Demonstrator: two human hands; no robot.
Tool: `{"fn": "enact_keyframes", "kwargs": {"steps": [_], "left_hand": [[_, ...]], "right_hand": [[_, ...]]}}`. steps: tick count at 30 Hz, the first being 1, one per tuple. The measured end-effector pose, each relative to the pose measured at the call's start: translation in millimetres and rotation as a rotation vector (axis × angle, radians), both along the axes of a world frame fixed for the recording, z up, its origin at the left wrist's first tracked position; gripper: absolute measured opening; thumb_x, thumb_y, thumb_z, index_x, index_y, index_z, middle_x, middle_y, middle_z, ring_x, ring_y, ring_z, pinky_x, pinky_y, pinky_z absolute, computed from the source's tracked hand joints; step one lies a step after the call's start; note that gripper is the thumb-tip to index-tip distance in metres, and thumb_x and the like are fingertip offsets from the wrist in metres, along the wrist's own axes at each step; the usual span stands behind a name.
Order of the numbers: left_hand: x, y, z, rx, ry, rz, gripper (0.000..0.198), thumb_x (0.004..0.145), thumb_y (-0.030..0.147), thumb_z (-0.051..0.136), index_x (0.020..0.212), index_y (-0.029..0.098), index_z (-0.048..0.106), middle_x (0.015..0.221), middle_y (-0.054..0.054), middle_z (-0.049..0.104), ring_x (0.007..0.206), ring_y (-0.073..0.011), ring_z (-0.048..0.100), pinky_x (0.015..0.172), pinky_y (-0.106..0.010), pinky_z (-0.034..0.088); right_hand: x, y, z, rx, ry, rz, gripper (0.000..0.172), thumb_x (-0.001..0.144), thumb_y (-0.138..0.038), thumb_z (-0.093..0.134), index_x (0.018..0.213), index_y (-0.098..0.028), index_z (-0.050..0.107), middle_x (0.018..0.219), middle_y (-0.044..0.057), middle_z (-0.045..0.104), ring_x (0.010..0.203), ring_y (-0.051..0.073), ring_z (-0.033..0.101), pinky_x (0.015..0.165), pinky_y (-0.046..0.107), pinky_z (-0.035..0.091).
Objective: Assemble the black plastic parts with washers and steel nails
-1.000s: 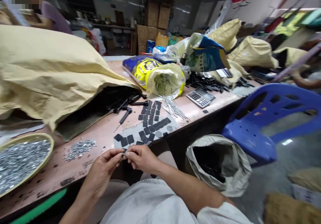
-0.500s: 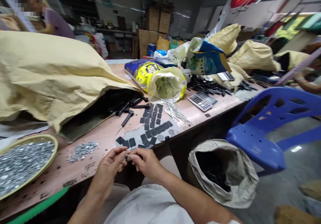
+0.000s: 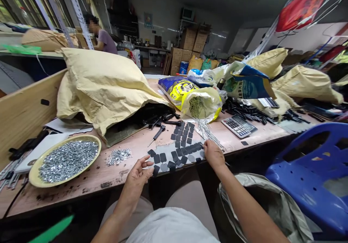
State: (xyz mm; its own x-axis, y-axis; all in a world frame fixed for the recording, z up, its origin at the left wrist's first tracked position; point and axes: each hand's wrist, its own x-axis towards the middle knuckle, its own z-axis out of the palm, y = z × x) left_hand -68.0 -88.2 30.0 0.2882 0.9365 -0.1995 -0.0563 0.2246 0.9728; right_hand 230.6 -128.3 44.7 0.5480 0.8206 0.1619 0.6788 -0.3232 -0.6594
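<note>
My left hand point(image 3: 139, 173) hovers at the table's front edge, fingers apart with nothing between them. Thin black square pads point(image 3: 178, 152) lie in rows on a grey sheet point(image 3: 165, 148) just beyond it. At the right end of the nearest row, my right hand point(image 3: 214, 156) has its fingertips pinched on a black pad, mostly hidden by the fingers. Thin metal rods point(image 3: 208, 131) are spread just behind that hand. A black-handled tool with a thin shaft point(image 3: 157, 135) lies behind the pads. Small metal washers point(image 3: 118, 156) form a loose pile to the left.
A yellow bowl point(image 3: 32, 174) of washers stands at the left. Behind are a large tan sack point(image 3: 108, 83) with black parts and a yellow bag point(image 3: 217, 103) of rods. A calculator point(image 3: 239, 126), a blue chair point(image 3: 307, 170) and an open floor sack point(image 3: 272, 203) are at the right.
My hands, earlier together around a small dark piece, have parted. The right has reached out to the pads; the left has opened. The piece no longer shows. The view has swung left.
</note>
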Motion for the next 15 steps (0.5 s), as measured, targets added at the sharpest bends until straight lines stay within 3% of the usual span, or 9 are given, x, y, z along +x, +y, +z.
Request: {"fn": "enact_keyframes", "kwargs": {"steps": [2, 4, 7, 9, 11, 15], "left_hand": [[-8.6, 1.5, -3.0, 0.009, -0.035, 0.059, 0.058, 0.07, 0.04, 0.074, 0.121, 0.019, 0.058, 0.1, -0.006, 0.066, 0.072, -0.0137, 0.058, 0.057, -0.022, 0.039], [-19.4, 2.9, -3.2, 0.043, -0.083, 0.156, 0.054, 0.07, 0.038, 0.075, 0.119, 0.019, 0.059, 0.096, -0.004, 0.066, 0.069, -0.0122, 0.057, 0.056, -0.021, 0.04], [-41.6, 4.7, 0.7, 0.127, -0.125, 0.302, 0.049, 0.07, 0.035, 0.075, 0.114, 0.02, 0.062, 0.093, -0.002, 0.066, 0.072, -0.0119, 0.056, 0.062, -0.022, 0.046], [-57.3, 6.0, 2.1, 0.154, -0.107, 0.36, 0.043, 0.068, 0.033, 0.076, 0.108, 0.019, 0.065, 0.091, -0.002, 0.065, 0.078, -0.0133, 0.058, 0.066, -0.022, 0.048], [-69.8, 7.7, -0.9, 0.162, -0.072, 0.399, 0.038, 0.068, 0.033, 0.075, 0.102, 0.018, 0.067, 0.088, -0.001, 0.065, 0.079, -0.0141, 0.058, 0.066, -0.022, 0.048], [-79.6, 15.8, -17.8, 0.248, 0.078, 0.419, 0.028, 0.073, 0.033, 0.068, 0.097, 0.017, 0.069, 0.087, -0.003, 0.068, 0.076, -0.0162, 0.06, 0.067, -0.026, 0.048]], "right_hand": [[-47.7, 2.0, -1.4, -0.015, 0.009, 0.085, 0.013, 0.081, -0.013, 0.055, 0.071, -0.02, 0.059, 0.076, 0.005, 0.061, 0.072, 0.017, 0.055, 0.07, 0.03, 0.04], [-106.9, 4.3, -7.0, -0.014, 0.08, 0.257, 0.008, 0.076, -0.017, 0.063, 0.071, -0.022, 0.06, 0.075, 0.001, 0.062, 0.071, 0.015, 0.056, 0.068, 0.026, 0.041], [-169.6, 7.2, -15.3, -0.002, 0.524, 0.516, 0.01, 0.076, -0.029, 0.065, 0.072, -0.021, 0.059, 0.067, -0.003, 0.058, 0.065, 0.012, 0.053, 0.062, 0.023, 0.042], [-182.4, 9.8, -18.5, -0.042, 0.761, 0.563, 0.021, 0.076, -0.039, 0.062, 0.072, -0.021, 0.054, 0.059, -0.005, 0.049, 0.052, 0.01, 0.044, 0.048, 0.022, 0.036], [-180.7, 12.9, -20.3, -0.088, 0.829, 0.58, 0.03, 0.074, -0.049, 0.061, 0.072, -0.021, 0.05, 0.055, -0.007, 0.042, 0.044, 0.008, 0.035, 0.038, 0.02, 0.028], [-166.4, 11.3, -21.3, -0.117, 0.914, 0.607, 0.038, 0.072, -0.056, 0.063, 0.074, -0.021, 0.05, 0.057, -0.007, 0.041, 0.044, 0.006, 0.031, 0.036, 0.018, 0.024]]}}
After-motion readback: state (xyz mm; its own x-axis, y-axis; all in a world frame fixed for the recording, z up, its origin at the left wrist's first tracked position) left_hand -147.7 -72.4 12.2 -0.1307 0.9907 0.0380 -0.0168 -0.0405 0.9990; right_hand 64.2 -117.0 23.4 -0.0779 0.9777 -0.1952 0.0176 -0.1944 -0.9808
